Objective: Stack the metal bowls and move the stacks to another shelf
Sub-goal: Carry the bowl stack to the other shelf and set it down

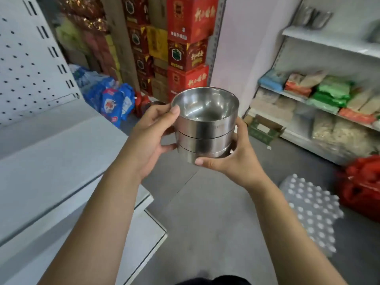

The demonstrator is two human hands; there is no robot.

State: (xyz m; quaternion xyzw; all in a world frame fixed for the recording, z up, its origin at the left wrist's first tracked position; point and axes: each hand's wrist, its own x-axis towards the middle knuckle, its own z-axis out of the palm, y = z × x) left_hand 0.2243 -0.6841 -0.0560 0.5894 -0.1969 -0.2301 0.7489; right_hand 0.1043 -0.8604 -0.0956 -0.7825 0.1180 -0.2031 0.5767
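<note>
A stack of three nested metal bowls is held in the air over the aisle floor, roughly at the middle of the view. My left hand grips its left side, thumb hooked over the top bowl's rim. My right hand cups the right side and bottom, thumb pressed on the lowest bowl. The stack is upright, the top bowl empty and shiny. Another metal bowl shows partly behind my left hand, lower down near the floor.
White shelves with a pegboard back run along the left. A white shelf unit on the right holds bagged goods. Red cartons are piled at the back. A bottle pack and red bag lie on the grey floor.
</note>
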